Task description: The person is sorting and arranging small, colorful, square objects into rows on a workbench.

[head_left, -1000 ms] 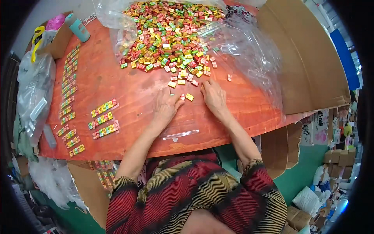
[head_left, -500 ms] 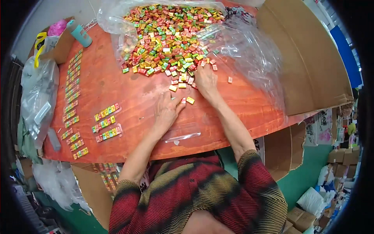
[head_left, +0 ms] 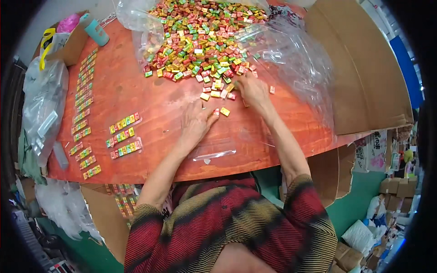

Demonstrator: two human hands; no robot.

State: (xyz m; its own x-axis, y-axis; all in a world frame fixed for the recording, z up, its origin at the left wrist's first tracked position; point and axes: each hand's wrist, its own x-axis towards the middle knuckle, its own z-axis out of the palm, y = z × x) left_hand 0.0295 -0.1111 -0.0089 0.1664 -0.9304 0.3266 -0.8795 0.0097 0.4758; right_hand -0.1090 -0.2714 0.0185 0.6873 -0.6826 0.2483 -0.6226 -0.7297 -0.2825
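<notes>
A big heap of small wrapped blocks [head_left: 200, 43] in red, yellow, green and orange lies at the far middle of the red table. My left hand [head_left: 195, 122] rests on the table in front of it, fingers bent, with a small red-and-white block [head_left: 215, 111] at its fingertips. Just right of that lies a yellow block [head_left: 225, 111]. My right hand [head_left: 254, 92] is at the heap's near right edge, fingers curled down; a gold block [head_left: 230, 87] shows beside its fingertips. What its fingers hold, if anything, is hidden.
Filled rows of blocks [head_left: 124, 123] lie at the left, with a long column of rows [head_left: 85, 86] beyond. A clear plastic tray [head_left: 214, 155] sits near the front edge. Plastic sheeting [head_left: 296, 59] and a large carton [head_left: 359, 68] stand right; a teal bottle [head_left: 96, 32] stands far left.
My right hand has drawn back slightly from the heap and moved right, its fingers curling more. My left hand stays at the red-and-white block. The view has shifted a little.
</notes>
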